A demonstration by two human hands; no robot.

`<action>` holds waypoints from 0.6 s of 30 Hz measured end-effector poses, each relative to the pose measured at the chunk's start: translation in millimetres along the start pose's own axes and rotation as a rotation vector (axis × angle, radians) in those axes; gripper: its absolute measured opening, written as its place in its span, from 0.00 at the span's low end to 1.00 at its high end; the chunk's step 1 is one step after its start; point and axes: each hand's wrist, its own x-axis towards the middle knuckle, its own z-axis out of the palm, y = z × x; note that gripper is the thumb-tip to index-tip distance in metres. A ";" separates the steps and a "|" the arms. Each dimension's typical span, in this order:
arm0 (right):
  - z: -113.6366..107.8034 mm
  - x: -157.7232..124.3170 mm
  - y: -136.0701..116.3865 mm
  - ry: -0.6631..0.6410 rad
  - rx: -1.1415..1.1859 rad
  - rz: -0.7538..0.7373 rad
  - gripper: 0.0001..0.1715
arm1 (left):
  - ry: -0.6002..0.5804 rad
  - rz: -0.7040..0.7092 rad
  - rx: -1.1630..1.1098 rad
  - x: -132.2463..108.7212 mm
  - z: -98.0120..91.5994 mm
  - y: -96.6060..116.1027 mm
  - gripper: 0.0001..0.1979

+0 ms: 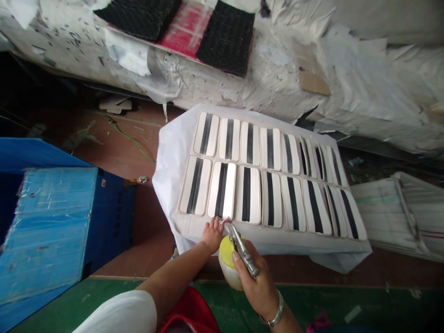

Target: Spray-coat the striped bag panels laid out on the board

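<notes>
My right hand (258, 277) is wrapped round a metal spray gun (243, 252) with a yellow-lidded, whitish cup (227, 259) beneath it. The gun's nozzle points at the near edge of a white panel with a black centre stripe (217, 192); no spray can be made out. My left hand (212, 235) is open, its fingers stretched out at that same panel's near edge, just left of the nozzle. Several similar striped panels (248, 196) lie in two rows on a table covered with white cloth (173, 152). Toward the right, some panels overlap.
A blue box (111, 217) stands at the left on the floor. Beyond the table is a long surface with crumpled pale covering (274, 88), carrying a red board (187, 27) and black textured pieces (227, 39). A whitish woven sack (388, 208) is at the right. A green cord (133, 141) crosses the floor.
</notes>
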 end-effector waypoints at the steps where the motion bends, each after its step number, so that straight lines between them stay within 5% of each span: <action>1: -0.9 2.4 -0.4 0.007 -0.001 -0.004 0.10 | -0.005 0.002 -0.004 0.3 -1.7 -0.2 0.27; 11: -9.6 36.5 -10.2 0.122 0.036 -0.094 0.14 | 0.026 0.010 -0.179 -0.6 -7.3 -10.1 0.28; 18: -12.4 53.4 -14.1 0.192 0.014 -0.122 0.12 | 0.141 0.098 -0.199 -23.0 1.2 -18.2 0.24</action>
